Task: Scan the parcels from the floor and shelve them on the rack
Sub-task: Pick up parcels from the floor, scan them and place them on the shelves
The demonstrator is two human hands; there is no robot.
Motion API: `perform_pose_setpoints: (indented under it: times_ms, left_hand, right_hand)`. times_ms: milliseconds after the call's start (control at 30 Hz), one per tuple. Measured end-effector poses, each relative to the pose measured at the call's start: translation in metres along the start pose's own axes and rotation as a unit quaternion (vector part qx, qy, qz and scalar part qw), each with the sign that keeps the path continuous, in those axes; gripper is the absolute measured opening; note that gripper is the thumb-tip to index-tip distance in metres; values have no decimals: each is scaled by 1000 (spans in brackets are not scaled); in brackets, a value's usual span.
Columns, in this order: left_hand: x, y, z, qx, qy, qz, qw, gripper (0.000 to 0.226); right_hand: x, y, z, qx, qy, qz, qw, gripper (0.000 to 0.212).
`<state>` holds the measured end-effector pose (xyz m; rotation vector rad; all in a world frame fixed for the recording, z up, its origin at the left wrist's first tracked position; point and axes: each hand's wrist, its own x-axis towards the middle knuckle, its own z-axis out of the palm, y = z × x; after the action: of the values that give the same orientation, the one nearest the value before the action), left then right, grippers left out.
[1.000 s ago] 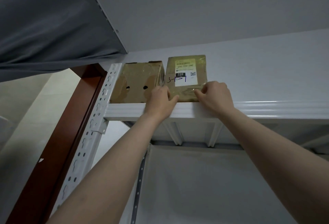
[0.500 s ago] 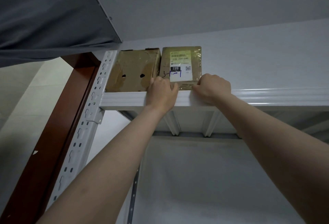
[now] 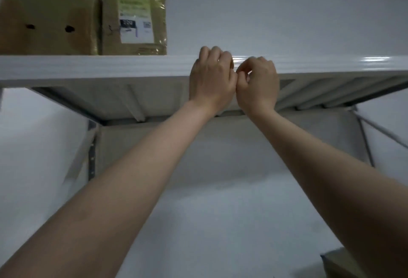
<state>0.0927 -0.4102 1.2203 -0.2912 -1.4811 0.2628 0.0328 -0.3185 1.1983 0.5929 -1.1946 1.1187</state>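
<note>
The labelled parcel stands on the rack's top shelf just beside a bigger box, apart from the left hand and right hand, both curled and empty at the shelf edge; it looks stiff, probably light and tape-slick, so is best gripped by its sides.

One white metal shelf bears two brown cardboard parcels; perhaps a third carton shows at the lower right.
</note>
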Motion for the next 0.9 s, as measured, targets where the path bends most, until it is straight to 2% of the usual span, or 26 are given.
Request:
perform_pose_setpoints:
  times_ms: [133,267,433,500,600,733,900]
  left_hand:
    - [-20,85,41,-105,-73,48,991,18]
    - [-49,181,71,-196,-134,85,968,20]
    - [-113,327,102,-321,-242,57,914,23]
    - [-148,394,108,-383,-306,22,871,24]
    - [-214,501,108,-466,-414,-17,782,24]
    - [-298,629,87,-513,-530,1,675,23]
    - [-363,747,50,-522,-614,49,590,14]
  right_hand:
    - [-30,77,-68,-51,-7,52,997,10]
    - [-67,136,-155,-145,-47,92,984,12]
    - [-135,201,-287,-228,-63,210,949,14]
    - [-173,225,-348,-252,-60,268,928,13]
    - [-236,255,-450,-308,-77,352,880,8]
    - [-311,273,-599,-390,-80,462,792,11]
    - [-368,270,-759,-448,-20,592,669,15]
